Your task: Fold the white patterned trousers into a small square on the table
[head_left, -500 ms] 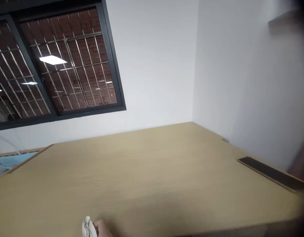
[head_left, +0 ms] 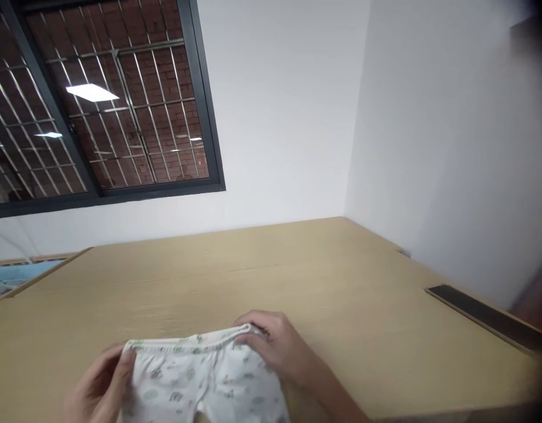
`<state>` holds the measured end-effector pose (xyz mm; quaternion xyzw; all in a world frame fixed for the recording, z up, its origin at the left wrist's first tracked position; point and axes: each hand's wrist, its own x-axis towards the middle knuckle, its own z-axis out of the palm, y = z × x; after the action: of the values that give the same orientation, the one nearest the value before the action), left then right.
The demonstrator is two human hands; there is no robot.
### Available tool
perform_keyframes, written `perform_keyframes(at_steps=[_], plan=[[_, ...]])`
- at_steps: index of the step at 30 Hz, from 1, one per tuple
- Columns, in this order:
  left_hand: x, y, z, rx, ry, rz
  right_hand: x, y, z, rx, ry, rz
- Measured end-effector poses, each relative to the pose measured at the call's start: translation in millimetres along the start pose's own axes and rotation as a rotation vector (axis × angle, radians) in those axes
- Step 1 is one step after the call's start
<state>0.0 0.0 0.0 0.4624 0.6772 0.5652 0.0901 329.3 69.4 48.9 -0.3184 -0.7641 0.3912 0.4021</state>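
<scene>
Patterned white pants (head_left: 195,379) are what we are holding up over the pale wooden desk (head_left: 341,282), our left hand (head_left: 101,376) and right hand (head_left: 275,346) apart, each clamping one end of the elastic waistband (head_left: 187,342).

The white printed cotton garment (head_left: 200,376) runs off the bottom edge, its lower end cut away, and its small green motifs are too small to tell. The left hand (head_left: 98,382) is cut off at lower left; the right hand (head_left: 275,346) loses its forearm at the bottom edge. A pale blue patch (head_left: 24,273) at far left — too small to tell.
</scene>
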Motion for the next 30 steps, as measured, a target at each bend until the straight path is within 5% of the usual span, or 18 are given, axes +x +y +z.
perform_keyframes(at_steps=[7, 13, 17, 22, 30], plan=[[33, 45, 79.8, -0.08, -0.202, 0.136, 18, 18, -69, -0.239, 0.182, 0.067], [63, 37, 147.9, 0.118, -0.488, 0.302, 51, 72, -111, -0.416, 0.216, 0.119], [72, 15, 196.2, 0.262, -0.565, 0.344, 68, 125, -114, -0.599, 0.183, 0.107], [73, -7, 244.8, 0.382, -0.494, 0.32, 78, 182, -98, -0.851, 0.184, 0.254], [85, -20, 288.1, 0.545, -0.456, 0.333, 89, 222, -94, -0.963, 0.197, 0.338]])
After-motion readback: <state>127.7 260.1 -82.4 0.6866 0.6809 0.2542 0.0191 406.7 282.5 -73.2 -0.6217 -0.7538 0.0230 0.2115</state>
